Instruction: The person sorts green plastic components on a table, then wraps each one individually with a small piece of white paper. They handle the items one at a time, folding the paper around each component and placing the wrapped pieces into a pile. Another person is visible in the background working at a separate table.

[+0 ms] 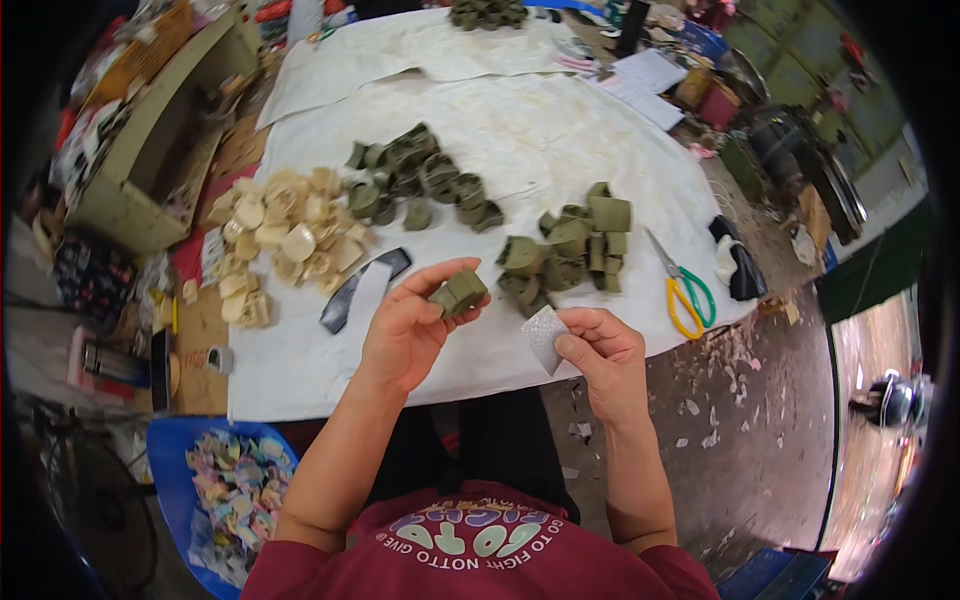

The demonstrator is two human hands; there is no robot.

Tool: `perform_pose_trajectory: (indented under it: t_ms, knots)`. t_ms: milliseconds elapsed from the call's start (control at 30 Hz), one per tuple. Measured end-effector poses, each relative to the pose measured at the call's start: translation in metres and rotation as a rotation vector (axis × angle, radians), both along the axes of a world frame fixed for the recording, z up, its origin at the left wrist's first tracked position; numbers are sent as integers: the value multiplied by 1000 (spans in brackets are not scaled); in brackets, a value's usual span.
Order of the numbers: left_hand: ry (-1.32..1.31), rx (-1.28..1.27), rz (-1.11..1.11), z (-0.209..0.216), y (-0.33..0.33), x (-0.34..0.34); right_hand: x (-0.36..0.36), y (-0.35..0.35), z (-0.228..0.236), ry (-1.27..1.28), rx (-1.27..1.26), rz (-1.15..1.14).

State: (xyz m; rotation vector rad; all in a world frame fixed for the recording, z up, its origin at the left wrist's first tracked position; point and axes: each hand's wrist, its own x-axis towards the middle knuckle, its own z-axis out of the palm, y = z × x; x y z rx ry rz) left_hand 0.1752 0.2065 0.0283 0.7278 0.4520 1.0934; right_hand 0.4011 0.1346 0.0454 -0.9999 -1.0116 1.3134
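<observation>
Over the near edge of a white-covered table [520, 140], the left hand [408, 328] is gripping a small olive-green coil [459, 294], thumb and fingers clamped around it. The right hand [607, 357] is pinching a silvery glitter patch [543, 341] between thumb and index finger, a bit apart from the coil. Writing-wise, colorful lettering is running across the maroon T-shirt [400, 565], upside down from up here; papers [648, 80] are lying far right, way too small to read. The left fingertips are partly hiding behind the coil, and the right hand's lower fingers are curling under, hard to make out. Both forearms are angling up from the lower edge, left palm facing up and inward, right fingers pointing inward. Beyond them, more olive coils [408, 168] are sitting in heaps, with cream pieces [297, 240] to the left and yellow-and-green-handled scissors [679, 306] to the right.
</observation>
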Motion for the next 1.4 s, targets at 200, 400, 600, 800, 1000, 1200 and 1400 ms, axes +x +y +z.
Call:
perform_pose_trajectory:
  t_ms: [200,400,600,800,1000,1200,1400]
  knots:
    - [109,-52,21,-6,-50,-43,-49,9,9,-260,151,200]
    - [380,19,141,8,-69,-51,-69,7,32,-448,73,344]
    - [418,63,166,5,-75,-45,-77,3,32,-523,150,328]
    - [469,104,151,10,-77,-42,-76,-1,32,-555,170,285]
    - [656,270,190,19,-80,-39,-76,-1,35,-561,148,265]
    - [742,307,192,26,-81,-38,-75,-1,36,-530,148,266]
    - [719,333,245,29,-82,-34,-75,1,36,-538,159,263]
